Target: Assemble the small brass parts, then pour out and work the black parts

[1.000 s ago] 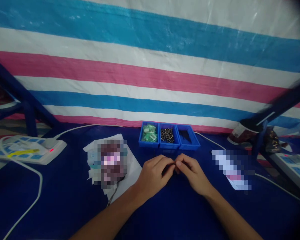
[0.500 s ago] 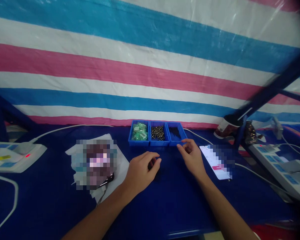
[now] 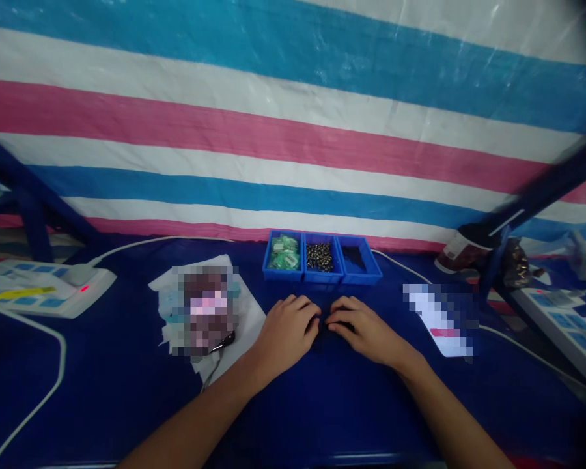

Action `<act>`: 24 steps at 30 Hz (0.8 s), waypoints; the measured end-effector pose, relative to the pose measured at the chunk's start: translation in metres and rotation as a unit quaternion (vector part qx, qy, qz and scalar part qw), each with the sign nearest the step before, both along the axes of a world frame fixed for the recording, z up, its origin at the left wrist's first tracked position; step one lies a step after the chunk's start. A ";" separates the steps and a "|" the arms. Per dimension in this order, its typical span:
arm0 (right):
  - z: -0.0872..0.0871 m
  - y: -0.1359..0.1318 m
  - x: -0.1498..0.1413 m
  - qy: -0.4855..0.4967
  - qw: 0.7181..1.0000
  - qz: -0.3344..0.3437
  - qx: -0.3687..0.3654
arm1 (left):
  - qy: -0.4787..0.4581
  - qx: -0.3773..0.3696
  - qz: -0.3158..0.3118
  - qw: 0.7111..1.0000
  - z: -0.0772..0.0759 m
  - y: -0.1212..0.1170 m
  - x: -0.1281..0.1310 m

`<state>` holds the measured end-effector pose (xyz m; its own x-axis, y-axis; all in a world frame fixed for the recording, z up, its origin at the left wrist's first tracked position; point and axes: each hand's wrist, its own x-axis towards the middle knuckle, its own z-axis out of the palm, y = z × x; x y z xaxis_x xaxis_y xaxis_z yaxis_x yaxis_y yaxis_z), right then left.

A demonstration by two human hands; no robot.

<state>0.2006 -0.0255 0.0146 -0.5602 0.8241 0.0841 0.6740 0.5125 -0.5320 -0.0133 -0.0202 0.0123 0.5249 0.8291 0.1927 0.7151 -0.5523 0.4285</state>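
Observation:
My left hand [image 3: 289, 331] is closed, its thumb and fingertips brought together over the blue table. Facing it, a small gap away, my right hand [image 3: 366, 329] is curled the same way, with thumb and fingers nearly meeting. Something small and dark may be at the fingertips, too dim to name. Just beyond the hands stand three blue bins side by side. Green pieces [image 3: 284, 253] fill the left bin, brass-and-black small metal parts [image 3: 319, 256] the middle one, and thin black pieces [image 3: 354, 255] lie in the right bin [image 3: 371, 279].
On the left, a phone with a blurred screen [image 3: 206, 311] rests on white paper [image 3: 247, 306]. Another lit phone [image 3: 437, 326] lies at right. Power strips [image 3: 85, 293] with white cables flank both sides. A cup [image 3: 461, 251] stands at the back right before the striped sheet [image 3: 293, 150].
My right hand has come away from the right bin's front edge, back and left towards my left hand. Its fingers have curled in. The whole view has shifted slightly.

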 end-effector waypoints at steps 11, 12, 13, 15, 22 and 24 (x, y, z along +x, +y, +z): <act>-0.002 -0.003 0.002 0.014 0.999 0.001 -0.029 | -0.023 -0.017 0.007 1.000 0.004 -0.003 -0.002; -0.002 -0.003 0.001 0.021 0.999 -0.005 -0.027 | -0.029 -0.020 0.007 0.999 0.004 -0.002 -0.002; -0.003 -0.002 0.000 0.029 0.999 -0.012 -0.026 | -0.035 -0.022 0.006 0.999 0.004 -0.002 -0.003; -0.002 -0.001 -0.001 0.046 0.998 -0.027 -0.026 | -0.047 -0.024 0.003 0.999 0.005 -0.002 -0.003; 0.004 0.001 -0.003 0.135 0.985 -0.092 -0.050 | -0.076 -0.027 -0.023 0.996 0.009 -0.002 -0.001; 0.005 -0.001 -0.005 0.164 0.979 -0.102 -0.069 | -0.081 -0.033 -0.029 0.996 0.011 -0.003 0.000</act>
